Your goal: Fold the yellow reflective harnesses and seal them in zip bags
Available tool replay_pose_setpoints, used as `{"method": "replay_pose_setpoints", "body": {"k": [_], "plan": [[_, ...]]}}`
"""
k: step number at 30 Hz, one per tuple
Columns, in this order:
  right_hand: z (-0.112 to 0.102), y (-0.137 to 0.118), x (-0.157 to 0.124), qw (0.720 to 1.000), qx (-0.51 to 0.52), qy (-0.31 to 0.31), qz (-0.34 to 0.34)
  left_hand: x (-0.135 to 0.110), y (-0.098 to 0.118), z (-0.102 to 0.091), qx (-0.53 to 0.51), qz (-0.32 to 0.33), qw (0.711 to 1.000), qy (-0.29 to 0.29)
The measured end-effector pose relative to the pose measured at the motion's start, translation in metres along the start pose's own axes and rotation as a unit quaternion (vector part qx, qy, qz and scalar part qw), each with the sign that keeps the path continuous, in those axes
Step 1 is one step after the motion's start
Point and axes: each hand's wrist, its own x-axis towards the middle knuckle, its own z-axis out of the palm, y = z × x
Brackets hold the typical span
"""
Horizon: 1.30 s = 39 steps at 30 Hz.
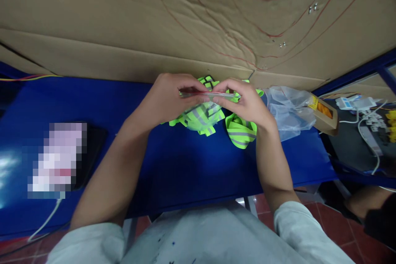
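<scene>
A clear zip bag [202, 111] with a red line along its mouth is held up over the blue table. Fluorescent yellow-green straps with grey reflective stripes show in or behind it; which of the two is hard to tell. My left hand [175, 97] pinches the mouth from the left, thumb below and fingers above. From the right, my right hand [239, 97] pinches the same edge, its fingertips close to the left ones. A loose coil of reflective strap [241, 132] lies just below my right hand.
Crumpled clear plastic [286, 111] and a small cardboard box [324, 115] lie to the right. A phone-like, pixelated object [58, 159] with a white cable rests on the blue table [185, 169] at left. Cardboard [139, 16] walls the back. Another person's arm [368, 202] shows at lower right.
</scene>
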Motion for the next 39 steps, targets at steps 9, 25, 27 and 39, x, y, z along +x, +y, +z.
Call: {"method": "replay_pose_setpoints", "body": {"k": [9,25,27,39], "plan": [[-0.012,0.002,-0.006,0.999,0.004,-0.002,0.040,-0.007,0.003,-0.031,0.002,-0.073,0.997,-0.018],[-0.002,-0.010,-0.001,0.995,-0.079,0.060,-0.024,-0.002,-0.002,-0.007,-0.032,-0.021,0.999,0.023],[0.001,-0.012,0.000,0.990,-0.110,0.076,-0.033,-0.001,-0.003,0.002,-0.088,-0.021,0.996,0.022],[0.007,-0.015,-0.001,0.957,-0.273,0.085,-0.039,0.005,-0.009,0.020,-0.130,-0.087,0.985,0.080]]}}
